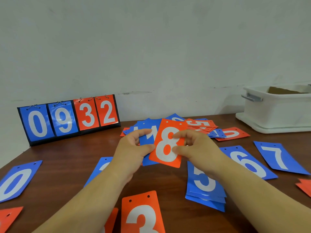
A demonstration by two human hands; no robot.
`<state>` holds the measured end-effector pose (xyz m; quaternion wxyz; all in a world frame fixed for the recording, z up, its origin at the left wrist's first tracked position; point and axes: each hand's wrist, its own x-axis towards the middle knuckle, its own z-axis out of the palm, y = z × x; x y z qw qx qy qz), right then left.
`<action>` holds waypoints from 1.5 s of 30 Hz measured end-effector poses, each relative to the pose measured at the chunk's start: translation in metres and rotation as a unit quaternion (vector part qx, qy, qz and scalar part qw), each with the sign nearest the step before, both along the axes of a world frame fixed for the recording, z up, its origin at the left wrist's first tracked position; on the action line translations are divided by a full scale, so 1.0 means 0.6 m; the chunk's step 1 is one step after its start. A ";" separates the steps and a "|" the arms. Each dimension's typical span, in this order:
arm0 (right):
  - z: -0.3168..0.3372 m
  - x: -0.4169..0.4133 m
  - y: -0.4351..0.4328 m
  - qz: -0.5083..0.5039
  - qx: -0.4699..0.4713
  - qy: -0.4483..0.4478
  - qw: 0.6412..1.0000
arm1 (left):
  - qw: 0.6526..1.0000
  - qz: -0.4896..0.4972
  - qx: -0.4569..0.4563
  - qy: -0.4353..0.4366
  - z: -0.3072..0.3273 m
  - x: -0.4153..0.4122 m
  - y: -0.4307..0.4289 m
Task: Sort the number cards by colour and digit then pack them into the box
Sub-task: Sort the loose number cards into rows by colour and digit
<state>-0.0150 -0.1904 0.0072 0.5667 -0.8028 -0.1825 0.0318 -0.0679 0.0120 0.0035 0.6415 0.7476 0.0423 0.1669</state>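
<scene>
Nearest me, a red 3 card [143,214] lies flat on the surface [67,153]. Beyond it I see the left hand [133,148] curling its fingers round a fanned stack of cards [146,138], while the right hand [196,147] pinches the red 8 card [166,149] at its front. The white box [277,111] stands far right.

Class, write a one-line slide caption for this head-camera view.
Left hand and right hand hold a red 8 card over number cards spread on the table, flip scoreboard behind.
</scene>
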 end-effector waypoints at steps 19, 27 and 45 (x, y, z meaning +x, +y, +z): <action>0.093 -0.039 -0.086 -0.174 -0.060 -0.097 0.978 | 0.960 0.004 0.274 -0.057 0.076 0.032 -0.032; 0.098 -0.075 -0.142 -0.139 -0.078 -0.076 0.984 | 0.959 -0.009 0.276 -0.058 0.097 0.029 -0.036; 0.059 -0.072 -0.394 -0.229 -0.164 -0.003 0.959 | 0.933 0.002 0.359 0.004 0.006 0.061 -0.057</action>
